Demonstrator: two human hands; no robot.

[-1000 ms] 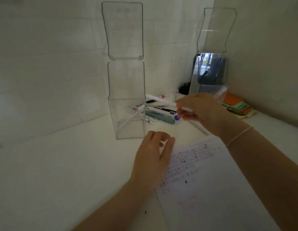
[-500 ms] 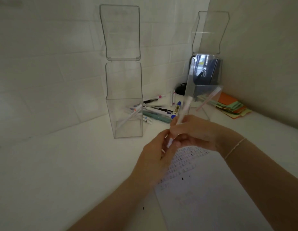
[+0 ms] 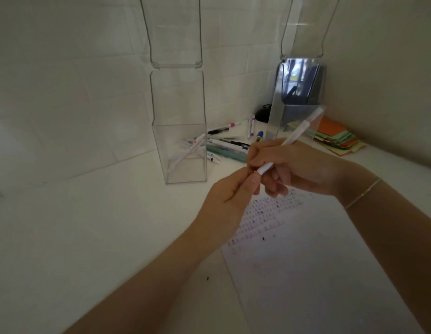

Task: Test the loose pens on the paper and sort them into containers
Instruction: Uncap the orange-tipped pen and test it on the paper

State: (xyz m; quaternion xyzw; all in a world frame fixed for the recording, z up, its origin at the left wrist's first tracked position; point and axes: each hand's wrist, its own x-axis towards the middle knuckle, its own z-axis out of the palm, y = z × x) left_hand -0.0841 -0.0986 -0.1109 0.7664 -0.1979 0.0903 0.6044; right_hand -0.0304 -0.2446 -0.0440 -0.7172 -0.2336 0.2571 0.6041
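Head: paper (image 3: 318,273) marks, pen (image 3: 294,138) labels illegible

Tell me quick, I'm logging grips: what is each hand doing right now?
Left hand: pinching the lower end of the white pen.
Right hand: gripping the same pen around its middle.
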